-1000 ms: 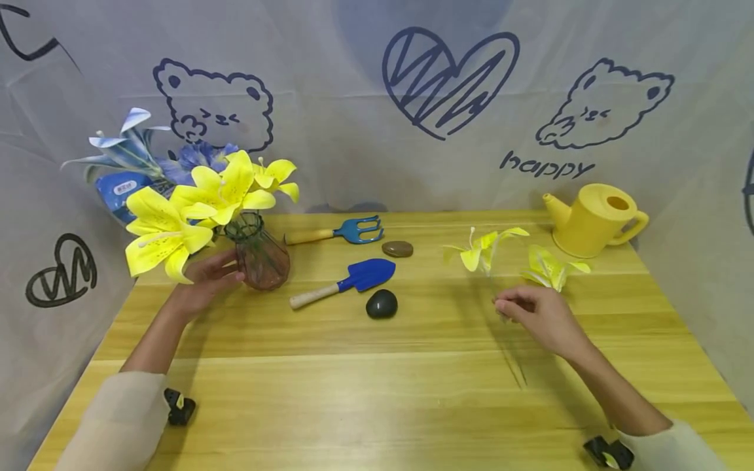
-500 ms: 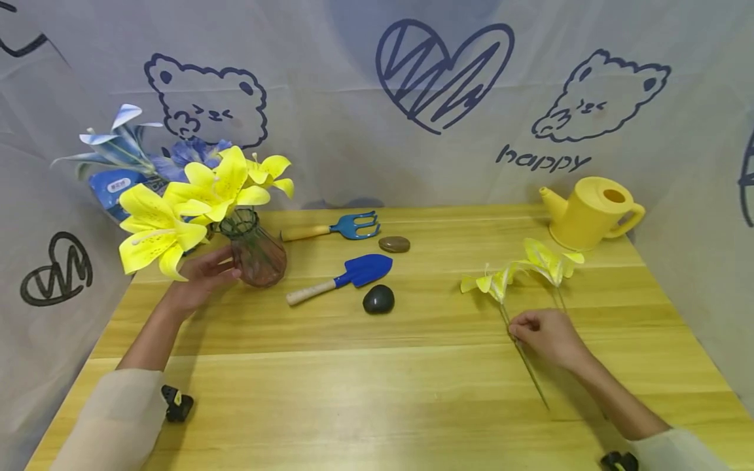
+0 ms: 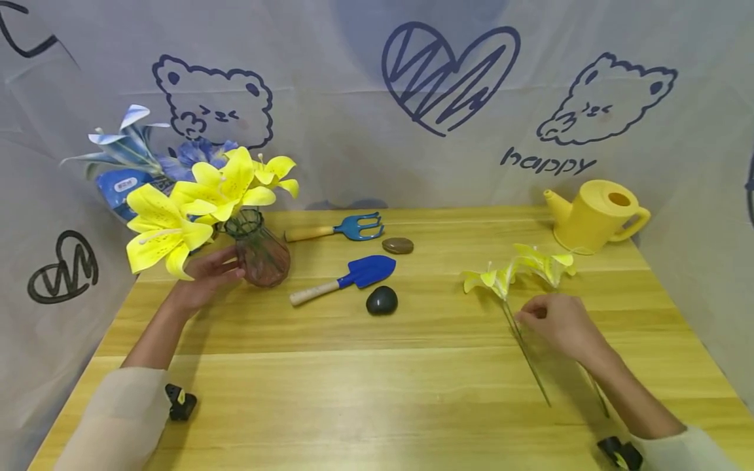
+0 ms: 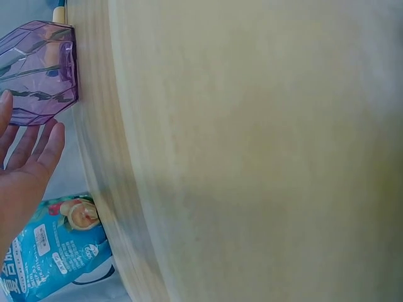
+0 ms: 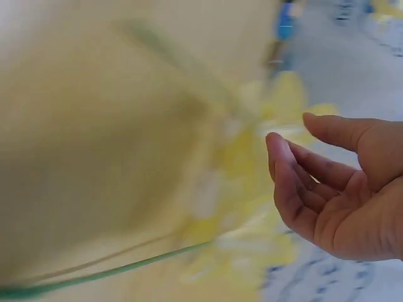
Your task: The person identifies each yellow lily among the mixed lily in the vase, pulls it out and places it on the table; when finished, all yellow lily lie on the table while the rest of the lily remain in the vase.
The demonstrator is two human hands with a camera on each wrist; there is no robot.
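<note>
My left hand [image 3: 206, 278] is at the left side of a pinkish glass vase [image 3: 265, 261], its fingers fairly straight and its thumb against the glass. In the left wrist view the fingertips meet the edge of the vase [image 4: 38, 75]. Yellow lilies [image 3: 159, 232], along with blue and purple flowers [image 3: 126, 144], stand in or behind the vase. On the right, two yellow lilies [image 3: 497, 281] with long stems lie on the table. My right hand [image 3: 559, 324] is over them, beside one stem. Thumb and index finger stand apart with nothing between them in the right wrist view [image 5: 340, 182].
A blue hand fork [image 3: 356, 227], a blue trowel [image 3: 368, 271], a brown stone [image 3: 397, 245] and a black stone [image 3: 381, 301] lie mid-table. At the back right stands a yellow watering can [image 3: 592, 219]. A blue packet [image 4: 60, 245] is left of the vase.
My right hand has lowered the lily it held onto the table and let go of it, shifting a little rightward. The left hand stays at the vase. The head view wobbles slightly.
</note>
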